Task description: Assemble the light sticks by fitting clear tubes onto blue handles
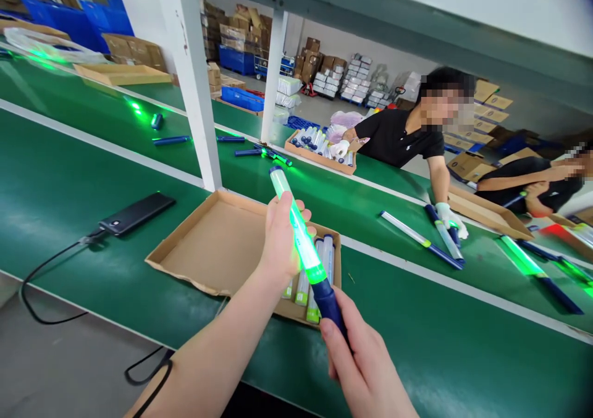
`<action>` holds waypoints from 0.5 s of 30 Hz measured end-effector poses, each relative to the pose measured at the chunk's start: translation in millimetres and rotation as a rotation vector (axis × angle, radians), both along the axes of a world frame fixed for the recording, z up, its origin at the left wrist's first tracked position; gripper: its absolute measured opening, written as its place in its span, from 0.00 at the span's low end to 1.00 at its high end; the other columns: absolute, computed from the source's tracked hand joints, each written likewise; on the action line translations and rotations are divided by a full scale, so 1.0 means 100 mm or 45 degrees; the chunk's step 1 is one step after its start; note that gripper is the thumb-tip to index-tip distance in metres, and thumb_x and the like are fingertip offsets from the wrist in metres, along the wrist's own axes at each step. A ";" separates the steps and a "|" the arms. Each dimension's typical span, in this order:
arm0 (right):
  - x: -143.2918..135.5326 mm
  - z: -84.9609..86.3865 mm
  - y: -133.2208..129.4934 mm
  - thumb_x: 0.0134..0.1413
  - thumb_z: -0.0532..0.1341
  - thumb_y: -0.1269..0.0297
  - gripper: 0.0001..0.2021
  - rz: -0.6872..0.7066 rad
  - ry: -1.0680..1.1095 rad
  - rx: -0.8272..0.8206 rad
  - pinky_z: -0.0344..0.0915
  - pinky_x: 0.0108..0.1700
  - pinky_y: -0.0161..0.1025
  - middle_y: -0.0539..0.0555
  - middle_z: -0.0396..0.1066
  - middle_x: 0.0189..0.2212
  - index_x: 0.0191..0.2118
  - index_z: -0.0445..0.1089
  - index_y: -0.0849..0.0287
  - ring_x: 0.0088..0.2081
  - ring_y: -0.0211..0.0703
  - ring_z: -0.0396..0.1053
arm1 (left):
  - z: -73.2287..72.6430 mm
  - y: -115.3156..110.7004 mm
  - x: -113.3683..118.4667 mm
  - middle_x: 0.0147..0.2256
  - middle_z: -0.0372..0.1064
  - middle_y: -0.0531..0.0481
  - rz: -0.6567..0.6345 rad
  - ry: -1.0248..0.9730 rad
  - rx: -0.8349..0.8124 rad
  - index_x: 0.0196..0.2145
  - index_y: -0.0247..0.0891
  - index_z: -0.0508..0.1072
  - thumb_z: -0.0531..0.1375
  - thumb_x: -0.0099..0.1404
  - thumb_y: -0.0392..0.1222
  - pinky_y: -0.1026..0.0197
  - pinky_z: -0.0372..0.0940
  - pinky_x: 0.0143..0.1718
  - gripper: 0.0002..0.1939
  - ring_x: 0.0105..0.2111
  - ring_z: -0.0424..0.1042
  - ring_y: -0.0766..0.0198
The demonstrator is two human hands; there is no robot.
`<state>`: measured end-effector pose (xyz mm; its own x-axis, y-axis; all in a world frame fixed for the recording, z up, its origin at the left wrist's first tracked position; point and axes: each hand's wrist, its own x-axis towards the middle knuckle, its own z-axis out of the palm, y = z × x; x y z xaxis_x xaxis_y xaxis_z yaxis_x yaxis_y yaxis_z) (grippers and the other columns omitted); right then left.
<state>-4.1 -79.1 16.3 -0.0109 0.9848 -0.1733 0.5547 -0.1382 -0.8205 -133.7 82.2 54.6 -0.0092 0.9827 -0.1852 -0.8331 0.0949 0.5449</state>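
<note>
A light stick (300, 236) with a clear tube glowing green and a dark blue handle is held in both my hands, tilted over the near bench. My left hand (280, 239) wraps round the lit tube. Lower down, my right hand (356, 344) grips the blue handle, its fingers partly hidden behind it. Beneath them lies a shallow cardboard tray (208, 239). Several clear tubes with lime-green ends (328, 257) lie in the tray's right side, partly covered by my hands and the light stick.
A black power bank (138, 213) with a cable lies at left. A white post (188, 78) rises behind the tray. Across the belt, a co-worker's gloved hand (451, 220) touches a light stick. More light sticks (419, 239) and a filled cardboard tray (319, 155) are over there.
</note>
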 end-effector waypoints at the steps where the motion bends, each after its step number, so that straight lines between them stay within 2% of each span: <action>1: -0.02 0.02 0.00 0.73 0.49 0.37 0.32 -0.004 -0.050 0.059 0.75 0.32 0.47 0.55 0.75 0.31 0.73 0.62 0.46 0.26 0.53 0.72 | -0.01 -0.01 0.02 0.34 0.62 0.57 0.038 0.027 0.027 0.39 0.42 0.63 0.74 0.60 0.60 0.71 0.57 0.21 0.28 0.26 0.63 0.73; 3: -0.05 0.04 0.01 0.74 0.49 0.40 0.29 -0.002 -0.099 0.151 0.78 0.36 0.49 0.57 0.78 0.36 0.72 0.63 0.45 0.31 0.55 0.76 | -0.02 -0.04 0.04 0.35 0.62 0.57 0.074 0.074 0.057 0.39 0.43 0.62 0.72 0.62 0.58 0.72 0.58 0.21 0.26 0.27 0.64 0.72; 5: -0.06 0.02 0.01 0.75 0.49 0.43 0.27 0.012 -0.102 0.191 0.79 0.42 0.50 0.60 0.81 0.47 0.71 0.64 0.45 0.41 0.59 0.80 | -0.02 -0.06 0.06 0.35 0.61 0.57 0.076 0.099 0.048 0.39 0.43 0.62 0.71 0.65 0.57 0.72 0.58 0.20 0.23 0.27 0.65 0.72; 8: -0.06 -0.05 -0.02 0.75 0.50 0.45 0.27 0.029 -0.121 0.193 0.80 0.45 0.56 0.63 0.78 0.58 0.70 0.62 0.49 0.49 0.65 0.81 | -0.02 -0.10 0.10 0.34 0.60 0.57 0.090 0.132 0.000 0.39 0.43 0.60 0.68 0.68 0.56 0.72 0.57 0.20 0.22 0.26 0.63 0.73; 15: -0.09 -0.15 -0.06 0.73 0.50 0.41 0.32 -0.035 -0.189 0.113 0.78 0.44 0.69 0.68 0.76 0.60 0.73 0.60 0.52 0.49 0.76 0.80 | -0.09 -0.13 0.18 0.32 0.60 0.59 0.054 0.200 -0.060 0.42 0.44 0.60 0.62 0.74 0.55 0.71 0.57 0.19 0.17 0.22 0.61 0.74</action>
<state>-13.4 -84.9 1.6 0.0352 0.9959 -0.0833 0.6677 -0.0854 -0.7395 -116.0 68.8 45.8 -0.0826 0.9710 -0.2245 -0.7420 0.0905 0.6643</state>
